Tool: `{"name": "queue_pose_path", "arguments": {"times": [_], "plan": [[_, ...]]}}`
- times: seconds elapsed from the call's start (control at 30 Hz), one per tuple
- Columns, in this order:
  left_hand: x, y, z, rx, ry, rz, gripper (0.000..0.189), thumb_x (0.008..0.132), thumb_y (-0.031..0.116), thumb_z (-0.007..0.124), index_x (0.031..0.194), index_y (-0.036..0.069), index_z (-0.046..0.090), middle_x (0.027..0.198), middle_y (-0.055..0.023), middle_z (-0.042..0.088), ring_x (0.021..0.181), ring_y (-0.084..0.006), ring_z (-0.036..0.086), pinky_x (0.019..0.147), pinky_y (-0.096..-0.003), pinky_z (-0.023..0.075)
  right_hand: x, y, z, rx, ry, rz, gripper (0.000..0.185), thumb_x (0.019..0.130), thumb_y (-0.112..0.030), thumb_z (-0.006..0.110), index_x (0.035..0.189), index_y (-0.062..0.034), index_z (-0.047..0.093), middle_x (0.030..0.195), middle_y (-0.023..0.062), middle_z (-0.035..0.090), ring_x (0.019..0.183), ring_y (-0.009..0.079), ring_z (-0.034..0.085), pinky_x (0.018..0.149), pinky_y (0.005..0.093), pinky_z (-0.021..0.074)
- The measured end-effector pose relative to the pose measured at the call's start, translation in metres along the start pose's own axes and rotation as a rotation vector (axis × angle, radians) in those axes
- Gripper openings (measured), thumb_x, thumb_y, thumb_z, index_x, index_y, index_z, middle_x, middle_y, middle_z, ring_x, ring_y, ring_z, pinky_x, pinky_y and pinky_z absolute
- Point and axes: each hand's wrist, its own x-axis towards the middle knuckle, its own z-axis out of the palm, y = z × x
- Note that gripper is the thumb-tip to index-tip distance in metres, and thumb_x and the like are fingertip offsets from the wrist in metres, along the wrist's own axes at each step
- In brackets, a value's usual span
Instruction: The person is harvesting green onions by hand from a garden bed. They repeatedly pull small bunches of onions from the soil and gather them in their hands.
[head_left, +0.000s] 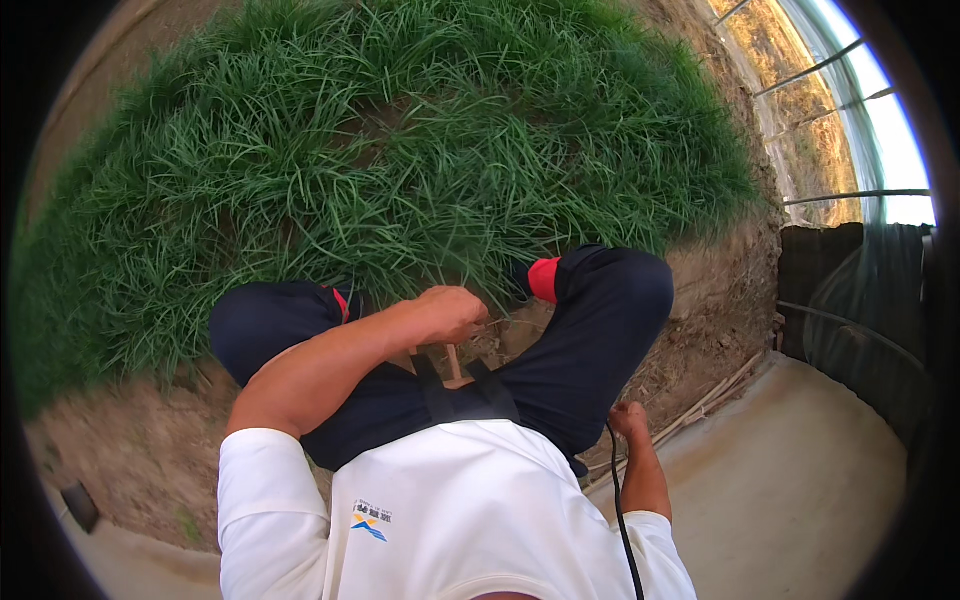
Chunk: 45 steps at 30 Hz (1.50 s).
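Observation:
My left hand (454, 311) is curled, fingers downward, between my knees at the near edge of dense green grass-like plants (420, 150). The hand's underside is hidden, so whether it holds anything cannot be told. Below it, part of a wooden stool (454, 364) shows between my thighs, beside black straps (431, 382). My right hand (630, 418) is beside my right thigh with its fingers bent, close to the upper end of a black cable (618, 487). Its grip is unclear. My dark trousers have red showing at the lower legs.
Bare soil (135, 450) borders the plants. Dry stalks (712, 401) lie at the right along a pale path or slab (780, 465). A framed clear plastic sheet wall (862, 112) with a dark lower panel (847, 300) stands at the far right. A dark object (80, 507) is at the lower left.

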Motion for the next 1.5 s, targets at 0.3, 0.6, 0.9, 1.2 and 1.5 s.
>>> {"name": "queue_pose_path", "arguments": {"times": [0.3, 0.6, 0.9, 1.2, 1.5], "plan": [[-0.007, -0.008, -0.056, 0.022, 0.197, -0.057, 0.031, 0.093, 0.021, 0.073, 0.119, 0.003, 0.072, 0.103, -0.0202, 0.075, 0.110, -0.0417, 0.070, 0.093, -0.0526, 0.0554, -0.004, -0.135, -0.163, 0.240, 0.458, -0.264, 0.027, 0.092, -0.025, 0.079, 0.104, -0.0011, 0.076, 0.092, 0.0149, 0.079, 0.084, 0.0260, 0.075, 0.082, 0.0404, 0.0580], [-0.015, -0.026, -0.072, 0.106, 0.268, -0.114, 0.033, 0.093, 0.022, 0.076, 0.118, 0.001, 0.072, 0.101, -0.0209, 0.074, 0.108, -0.0414, 0.070, 0.092, -0.0516, 0.0555, -0.071, -0.401, -0.265, 0.547, 0.441, -1.090, 0.025, 0.103, -0.023, 0.072, 0.119, -0.0044, 0.075, 0.098, 0.0045, 0.075, 0.091, 0.0132, 0.069, 0.083, 0.0312, 0.0565], [-0.005, -0.090, -0.098, -0.180, 0.700, -0.327, 0.027, 0.094, 0.022, 0.075, 0.109, 0.000, 0.075, 0.099, -0.0155, 0.076, 0.091, -0.0307, 0.073, 0.082, -0.0425, 0.0570, -0.123, -0.534, -0.220, 0.415, 0.211, -1.227, 0.024, 0.103, -0.025, 0.075, 0.113, -0.0033, 0.076, 0.093, -0.0012, 0.073, 0.082, 0.0075, 0.063, 0.074, 0.0275, 0.0540], [0.067, -0.152, -0.113, -0.132, 0.864, -0.419, 0.028, 0.088, 0.025, 0.078, 0.106, 0.005, 0.073, 0.104, -0.0135, 0.070, 0.097, -0.0309, 0.070, 0.086, -0.0431, 0.0548, -0.113, -0.531, -0.235, 0.324, 0.570, -1.406, 0.019, 0.099, -0.021, 0.075, 0.106, -0.0033, 0.075, 0.092, 0.0113, 0.073, 0.082, 0.0264, 0.070, 0.074, 0.0388, 0.0552], [0.123, -0.174, -0.099, 0.056, 0.736, -0.678, 0.025, 0.087, 0.031, 0.078, 0.100, 0.010, 0.075, 0.110, -0.0147, 0.068, 0.111, -0.0376, 0.066, 0.095, -0.0505, 0.0536, -0.110, -0.523, -0.243, 0.335, 0.633, -1.401, 0.018, 0.097, -0.022, 0.076, 0.103, -0.0048, 0.074, 0.088, 0.0116, 0.070, 0.080, 0.0318, 0.069, 0.072, 0.0427, 0.0544]]}}
